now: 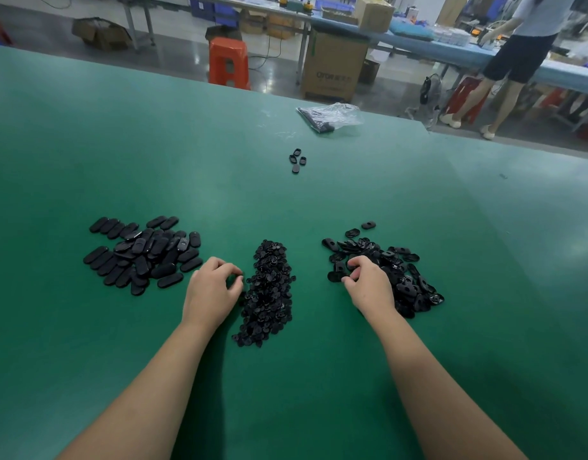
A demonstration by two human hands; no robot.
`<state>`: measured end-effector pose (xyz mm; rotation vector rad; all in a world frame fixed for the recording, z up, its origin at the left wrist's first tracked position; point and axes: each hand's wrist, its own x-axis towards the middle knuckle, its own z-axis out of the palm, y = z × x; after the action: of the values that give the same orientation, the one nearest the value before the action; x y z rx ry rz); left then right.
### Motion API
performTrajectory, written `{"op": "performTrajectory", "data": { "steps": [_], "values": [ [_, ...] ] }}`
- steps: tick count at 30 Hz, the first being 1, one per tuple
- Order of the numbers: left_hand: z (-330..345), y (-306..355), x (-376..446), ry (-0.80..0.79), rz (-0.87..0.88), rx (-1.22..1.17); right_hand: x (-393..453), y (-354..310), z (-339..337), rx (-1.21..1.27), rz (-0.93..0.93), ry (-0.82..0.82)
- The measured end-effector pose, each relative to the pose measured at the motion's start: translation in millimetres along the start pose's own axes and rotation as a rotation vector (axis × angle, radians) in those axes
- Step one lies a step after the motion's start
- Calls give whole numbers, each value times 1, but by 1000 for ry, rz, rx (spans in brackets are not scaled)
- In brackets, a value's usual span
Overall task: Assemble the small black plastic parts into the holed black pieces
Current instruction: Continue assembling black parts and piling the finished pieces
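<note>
Three heaps of black parts lie on the green table. Oblong black covers are stacked at the left. A narrow heap of small black plastic parts runs down the middle. Holed black pieces are piled at the right. My left hand rests at the left edge of the middle heap, fingers curled, pinching a small black part at its fingertips. My right hand lies on the left side of the holed pile, fingertips curled onto a holed piece there.
Several loose black pieces lie farther back in the middle, and a clear plastic bag holding dark parts sits near the table's far edge. Beyond it are an orange stool, a cardboard box and a standing person.
</note>
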<state>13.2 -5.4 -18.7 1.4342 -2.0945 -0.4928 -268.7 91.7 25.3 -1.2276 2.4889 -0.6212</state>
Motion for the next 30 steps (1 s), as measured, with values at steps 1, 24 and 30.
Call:
{"op": "performTrajectory", "data": {
  "steps": [1, 24, 30],
  "values": [
    [0, 0, 0, -1, 0, 0, -1, 1, 0, 16, -6, -5],
    [0, 1, 1, -12, 24, 9, -33, -10, -1, 982, 211, -207],
    [-2, 3, -2, -9, 43, 6, -43, -14, 14, 982, 142, -204]
  ]
}}
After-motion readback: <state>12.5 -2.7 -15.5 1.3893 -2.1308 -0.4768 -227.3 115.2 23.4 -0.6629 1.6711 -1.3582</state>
